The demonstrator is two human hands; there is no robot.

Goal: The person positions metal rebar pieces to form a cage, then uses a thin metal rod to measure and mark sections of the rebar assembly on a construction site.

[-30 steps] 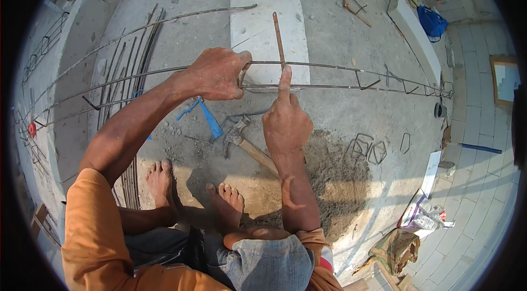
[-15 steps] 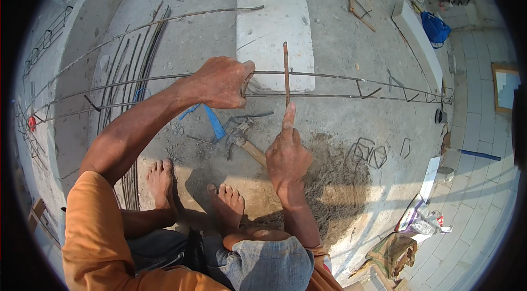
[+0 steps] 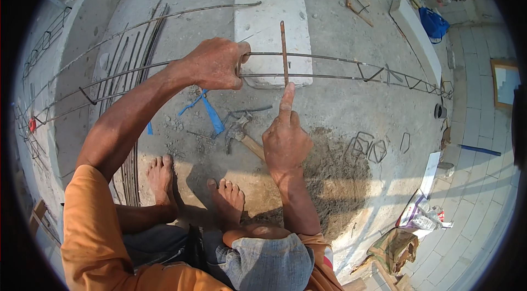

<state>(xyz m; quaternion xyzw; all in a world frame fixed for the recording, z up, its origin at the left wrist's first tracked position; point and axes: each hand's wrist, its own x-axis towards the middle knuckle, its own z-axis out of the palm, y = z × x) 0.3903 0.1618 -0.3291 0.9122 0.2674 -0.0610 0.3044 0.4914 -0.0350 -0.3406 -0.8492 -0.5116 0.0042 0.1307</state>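
Gripped in my left hand [image 3: 217, 63], a steel rebar frame [image 3: 335, 57] of long thin bars with bent ties stretches sideways across the view. My right hand [image 3: 285, 134] is closed, index finger extended along a rusty rod [image 3: 284, 49] that stands across both bars just right of my left hand; the rest of the rod is hidden by my hand. Under the frame lies a white slab [image 3: 274, 14]. A claw hammer [image 3: 247, 143] with a wooden handle and a torn blue plastic strip [image 3: 211, 115] lie on the concrete floor below.
My bare feet [image 3: 225, 198] are beneath me. Loose bars [image 3: 151, 38] lie at left beside a concrete ledge [image 3: 82, 22]. Several wire stirrups [image 3: 376, 151] lie at right, with a blue bag [image 3: 432, 22], a torn sack [image 3: 395, 250] and a blue pipe [image 3: 480, 150] farther out.
The frame and both hands dipped toward me, then rose again. Compared with a second ago, the frame sits higher in view, while my right hand and the rod are slightly lower.
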